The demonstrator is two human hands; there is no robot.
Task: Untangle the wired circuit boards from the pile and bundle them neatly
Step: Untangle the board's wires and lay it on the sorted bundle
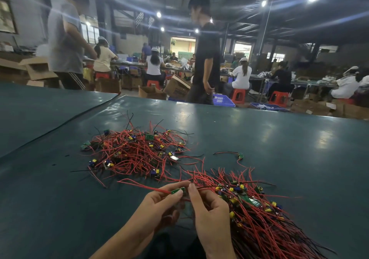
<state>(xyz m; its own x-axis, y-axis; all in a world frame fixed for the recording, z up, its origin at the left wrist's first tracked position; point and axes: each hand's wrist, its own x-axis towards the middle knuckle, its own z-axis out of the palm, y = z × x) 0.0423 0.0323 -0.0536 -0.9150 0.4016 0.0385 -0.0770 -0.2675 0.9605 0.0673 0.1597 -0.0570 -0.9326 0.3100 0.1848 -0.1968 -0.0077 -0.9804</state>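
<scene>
1. The left hand (159, 204), at bottom centre of the frame, pinches the left end of a small green board (178, 190) between thumb and forefinger. Its other fingers curl underneath.
2. The right hand (211, 214), just to the right of it, has its fingers curled and grips the board's right end. The forefinger tip sits where the wires leave the board.
3. A red wire (139, 184) runs from the held board toward the left, above the dark green counter (269, 131).
4. The tangled pile (137, 152) of red and black wires and boards lies on the counter in the middle of the frame, above the hands and apart from them.
5. The bundle (259, 218) lies at lower right, right against the right hand. Its boards are gathered at the upper end, and its wires are combed toward the bottom right corner.
6. A single board (241, 155) with its wires lies alone, right of the pile.
7. Past the counter's far edge, in the upper frame, people sit on red stools (238, 96) and two stand.
</scene>
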